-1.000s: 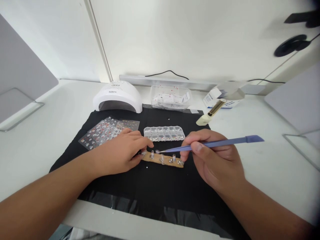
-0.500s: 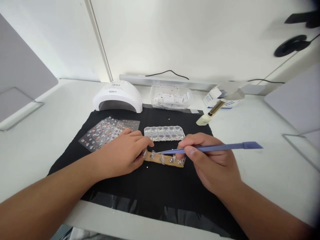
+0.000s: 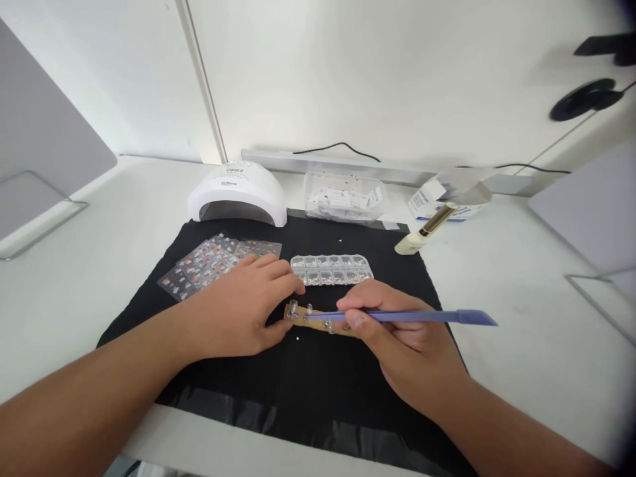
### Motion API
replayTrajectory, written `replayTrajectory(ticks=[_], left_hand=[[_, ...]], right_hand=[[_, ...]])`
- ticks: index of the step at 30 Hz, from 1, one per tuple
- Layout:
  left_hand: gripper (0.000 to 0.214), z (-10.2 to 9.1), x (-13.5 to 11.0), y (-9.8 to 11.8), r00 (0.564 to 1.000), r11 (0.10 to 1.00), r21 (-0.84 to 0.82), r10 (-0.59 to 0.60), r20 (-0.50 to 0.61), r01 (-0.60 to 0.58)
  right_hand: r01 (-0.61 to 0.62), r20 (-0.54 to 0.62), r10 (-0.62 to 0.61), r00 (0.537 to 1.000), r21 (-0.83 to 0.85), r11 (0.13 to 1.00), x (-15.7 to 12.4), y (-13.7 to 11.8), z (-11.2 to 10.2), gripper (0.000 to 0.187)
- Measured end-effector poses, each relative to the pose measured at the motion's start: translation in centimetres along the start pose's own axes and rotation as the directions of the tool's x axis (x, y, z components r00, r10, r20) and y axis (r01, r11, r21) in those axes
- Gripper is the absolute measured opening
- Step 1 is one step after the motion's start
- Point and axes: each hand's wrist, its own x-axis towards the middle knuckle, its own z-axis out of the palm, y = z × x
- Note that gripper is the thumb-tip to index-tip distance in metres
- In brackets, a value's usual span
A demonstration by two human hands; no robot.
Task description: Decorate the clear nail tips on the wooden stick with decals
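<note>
Slim purple-blue tweezers (image 3: 412, 317) are pinched in my right hand (image 3: 402, 338), the pointed end to the left. Their tip is over a tan strip (image 3: 318, 322) bearing several clear nail tips, by the second one from the left. My left hand (image 3: 243, 305) has index finger and thumb apart at the strip's left end. The thumb tip touches the strip's edge beside the leftmost nail tip (image 3: 293, 308). My right fingers cover the strip's right end. Just behind stands a clear compartment case (image 3: 332, 269) of small gems.
A black mat (image 3: 238, 391) lies on the white table. Sticker sheets (image 3: 199, 268) are at left, below a white nail lamp (image 3: 238, 192). Further back are a clear plastic box (image 3: 345, 195) and an opened carton (image 3: 452, 199). A gold-capped polish bottle (image 3: 422, 232) leans at right.
The tweezers and my right hand have shifted slightly left and down, and the tweezers lie flatter. My left thumb and index finger have spread away from the leftmost nail tip. The view has shifted a little.
</note>
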Motion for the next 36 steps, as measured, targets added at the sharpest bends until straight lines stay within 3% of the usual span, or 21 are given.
replayTrajectory(ticks=[11, 23, 29, 36], left_hand=[[0.019, -0.5, -0.2, 0.2, 1.000, 0.999, 0.039, -0.003, -0.002, 0.003], [0.019, -0.4, -0.1, 0.5, 0.999, 0.998, 0.051, -0.036, 0.012, 0.035], [0.023, -0.1, 0.0, 0.6, 0.997, 0.998, 0.002, -0.069, 0.027, 0.069], [0.015, -0.2, 0.2, 0.2, 0.995, 0.995, -0.059, -0.073, 0.064, 0.076]], right_hand=[[-0.107, -0.042, 0.108, 0.993, 0.015, 0.994, -0.5, 0.7, 0.5, 0.011], [-0.057, -0.019, 0.058, 0.998, 0.010, 0.998, -0.1, 1.0, 0.5, 0.011], [-0.100, -0.049, 0.098, 0.994, -0.036, 0.994, 0.0, 0.8, 0.5, 0.012], [-0.127, -0.043, 0.133, 0.990, 0.116, 0.985, -0.2, 1.4, 0.2, 0.010]])
